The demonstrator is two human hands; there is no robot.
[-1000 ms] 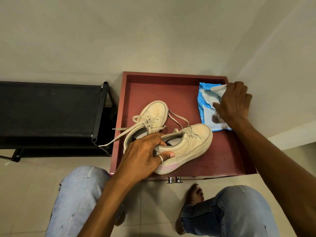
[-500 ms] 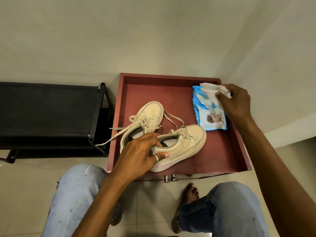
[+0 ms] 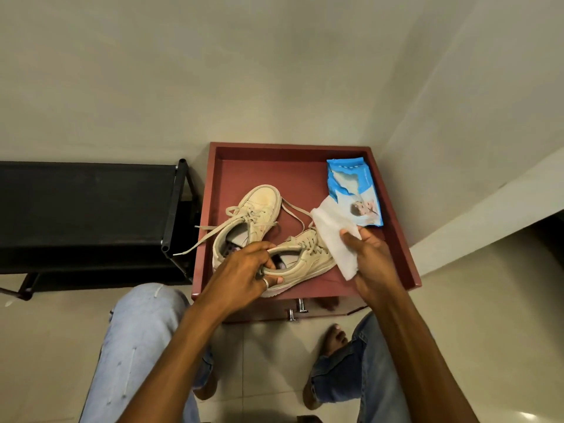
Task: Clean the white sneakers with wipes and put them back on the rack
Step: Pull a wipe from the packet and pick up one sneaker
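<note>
Left hand (image 3: pixel 244 274) grips the near sneaker (image 3: pixel 300 259) at its collar; right hand (image 3: pixel 370 254) pinches a wipe (image 3: pixel 334 242). Best steady the shoe, then rub firmly.

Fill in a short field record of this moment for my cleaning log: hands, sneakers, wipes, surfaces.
left hand: grips the near sneaker by its collar
right hand: pinches a wipe, which hides that sneaker's toe
far sneaker: lies in the red tray, laces loose
wipes pack: blue, in the tray's far right corner
rack: black, left of the tray
</note>
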